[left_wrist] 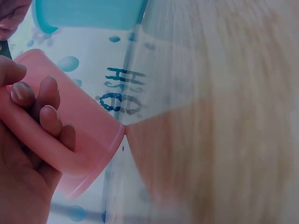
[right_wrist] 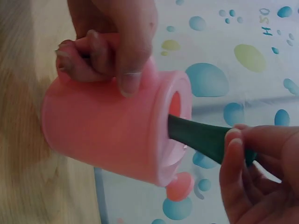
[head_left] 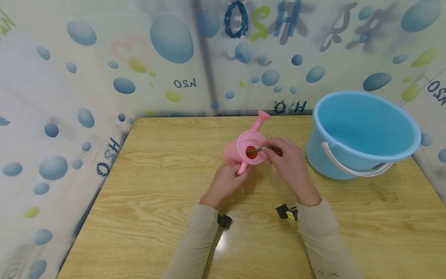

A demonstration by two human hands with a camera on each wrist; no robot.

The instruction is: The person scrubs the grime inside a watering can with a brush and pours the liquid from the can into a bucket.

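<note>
A pink watering can (head_left: 231,151) is tilted on the table, its lower edge touching the wood in the left wrist view. My left hand (head_left: 226,181) grips its handle (left_wrist: 39,140), fingers curled round it. With thumb and fingers, my right hand (head_left: 292,168) pinches a dark green tool handle (right_wrist: 203,137). The handle's far end reaches into the can's mouth, so the tool's kind cannot be told. Something round and red (head_left: 251,155) shows inside the can beside it. The can's spout (head_left: 258,124) points toward the wall.
A large blue bucket (head_left: 320,145) with a white handle (head_left: 336,162) stands at the right on the wooden table (head_left: 156,174). A wall (head_left: 104,100) with blue and yellow-green drops lies behind and to the left. Small black devices (head_left: 224,221) sit at both wrists.
</note>
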